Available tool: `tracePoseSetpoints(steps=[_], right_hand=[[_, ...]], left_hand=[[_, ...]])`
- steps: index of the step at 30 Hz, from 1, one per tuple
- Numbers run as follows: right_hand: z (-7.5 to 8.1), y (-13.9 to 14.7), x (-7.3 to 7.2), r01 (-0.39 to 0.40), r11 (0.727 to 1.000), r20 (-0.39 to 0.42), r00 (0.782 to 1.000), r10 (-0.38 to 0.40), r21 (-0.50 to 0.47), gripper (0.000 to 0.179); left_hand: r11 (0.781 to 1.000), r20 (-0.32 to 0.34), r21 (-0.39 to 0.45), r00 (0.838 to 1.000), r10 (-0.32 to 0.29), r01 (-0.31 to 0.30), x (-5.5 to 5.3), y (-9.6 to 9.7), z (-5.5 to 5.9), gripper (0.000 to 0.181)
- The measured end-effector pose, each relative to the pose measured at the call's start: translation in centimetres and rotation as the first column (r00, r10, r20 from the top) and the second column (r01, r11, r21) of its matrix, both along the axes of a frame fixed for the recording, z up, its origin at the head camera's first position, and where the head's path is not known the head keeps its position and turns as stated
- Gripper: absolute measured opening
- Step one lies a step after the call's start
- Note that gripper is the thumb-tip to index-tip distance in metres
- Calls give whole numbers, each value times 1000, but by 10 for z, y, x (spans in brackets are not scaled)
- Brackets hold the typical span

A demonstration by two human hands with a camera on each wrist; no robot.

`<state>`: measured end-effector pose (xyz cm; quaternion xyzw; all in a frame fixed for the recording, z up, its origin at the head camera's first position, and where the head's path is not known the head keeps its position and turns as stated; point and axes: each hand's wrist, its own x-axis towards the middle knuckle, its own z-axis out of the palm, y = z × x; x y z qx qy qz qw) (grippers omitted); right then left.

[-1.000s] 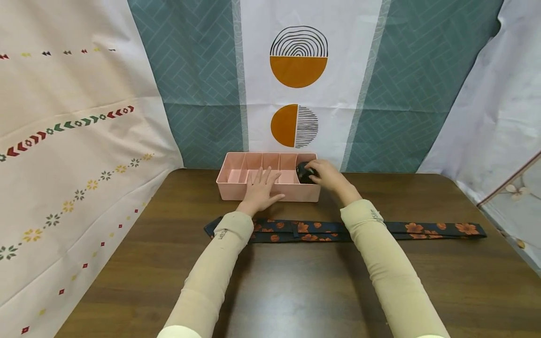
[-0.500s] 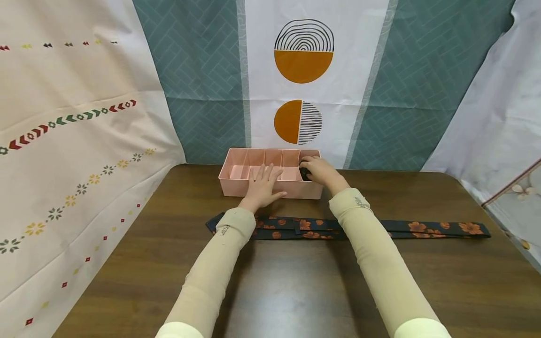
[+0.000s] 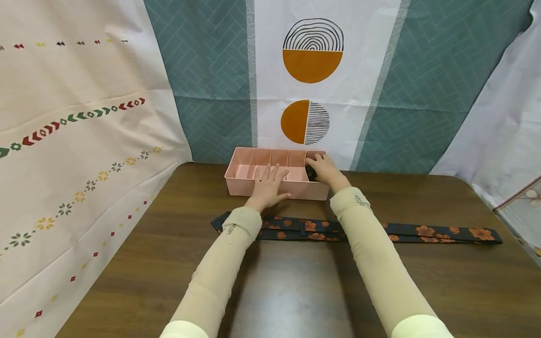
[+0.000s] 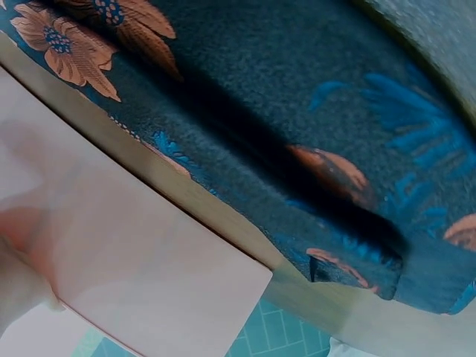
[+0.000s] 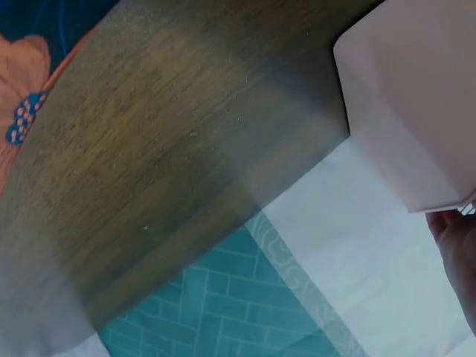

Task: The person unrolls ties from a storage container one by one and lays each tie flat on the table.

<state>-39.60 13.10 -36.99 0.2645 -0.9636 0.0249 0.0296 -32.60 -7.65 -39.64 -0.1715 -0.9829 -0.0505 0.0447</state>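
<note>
A pink divided organizer box (image 3: pixel 276 188) stands at the table's far edge. My left hand (image 3: pixel 267 188) rests at its front rim with fingers spread, holding nothing. Inside the rightmost compartment, my right hand (image 3: pixel 326 171) curls its fingers over a dark rounded bundle (image 3: pixel 311 174), most of which they hide. Nearer to me, a dark necktie (image 3: pixel 444 233) with orange flowers lies folded lengthwise across the table, partly under both forearms. The left wrist view shows the necktie (image 4: pixel 245 111) close up. Only the edge of my right hand (image 5: pixel 457 256) shows in the right wrist view.
The brown wooden table (image 3: pixel 296 291) reaches back to a teal and white curtain (image 3: pixel 211 94). A patterned cream cloth (image 3: pixel 93 164) hangs along the left side, and a white cloth (image 3: pixel 503 126) hangs at the right.
My right hand has lowered the dark bundle deeper into the rightmost compartment, so less of it shows. The left hand stays at the box's front rim. The head view has shifted slightly.
</note>
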Motion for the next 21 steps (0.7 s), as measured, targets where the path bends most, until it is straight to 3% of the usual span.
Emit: tracePoseSetpoints(steps=[9,21], right_hand=[[-2,5,-2,-3,998,-3,1000,3,-56,42],[-8,6,-1,-21,990,-48,999,14,-139,40]], left_hand=[[1000,6,-19,1000,-1,1,-4,2,0,82],[1000,22,-25,1000,7,-6,-3,1,0,84]])
